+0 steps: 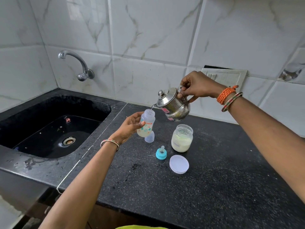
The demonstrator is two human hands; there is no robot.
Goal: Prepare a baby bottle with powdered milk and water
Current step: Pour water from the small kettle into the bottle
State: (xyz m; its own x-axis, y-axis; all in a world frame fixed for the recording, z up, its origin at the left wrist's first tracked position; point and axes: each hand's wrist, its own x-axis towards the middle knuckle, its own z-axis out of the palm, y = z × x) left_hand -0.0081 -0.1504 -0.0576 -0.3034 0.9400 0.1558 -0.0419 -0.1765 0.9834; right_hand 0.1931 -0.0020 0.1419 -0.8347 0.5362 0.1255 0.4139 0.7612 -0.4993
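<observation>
while the water runs, a narrow mouth to hit

while my right hand (196,86) tips the steel kettle (173,104) by its handle, fingers curled through it, my left hand (132,124) holds the baby bottle (146,123) wrapped in thumb and fingers, lifted off the black counter (214,179) and leaning a little toward the spout. a thin stream falls into the open neck; pale liquid already sits in the lower part.

i judge the risk is the stream missing that small mouth if i tilt the kettle further or let the bottle drift, wetting my fingers and the counter. the kettle's lid (165,95) could also slip at a steeper tilt.

below the bottle stands its clear cap (149,138); the teal nipple ring (161,152), the open powder jar (182,138) and its lid (179,164) lie near. the sink (54,129) drops away to my left. open counter lies toward me.
</observation>
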